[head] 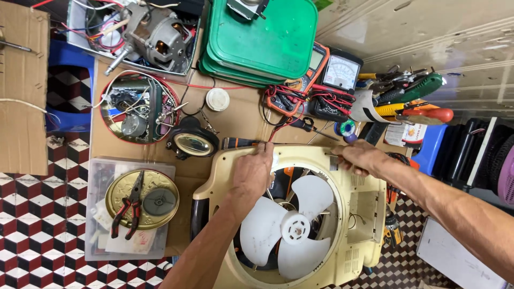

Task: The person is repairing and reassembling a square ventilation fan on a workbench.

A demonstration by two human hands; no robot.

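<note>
A cream plastic fan housing (360, 214) lies flat on cardboard, with a white three-blade fan (292, 227) in its round opening. My left hand (251, 174) rests on the housing's upper rim, fingers pressing at the top edge beside a black-handled tool (240, 143). My right hand (357, 156) reaches in from the right and grips the top right part of the rim, fingers curled over it. What lies under its fingers is hidden.
Red-handled pliers (128, 206) lie on a gold round lid (160, 187) over a clear box. Above sit a magnifier (191, 142), a round tin of parts (140, 107), an electric motor (155, 35), green trays (262, 40), two multimeters (334, 80) and screwdrivers (412, 101).
</note>
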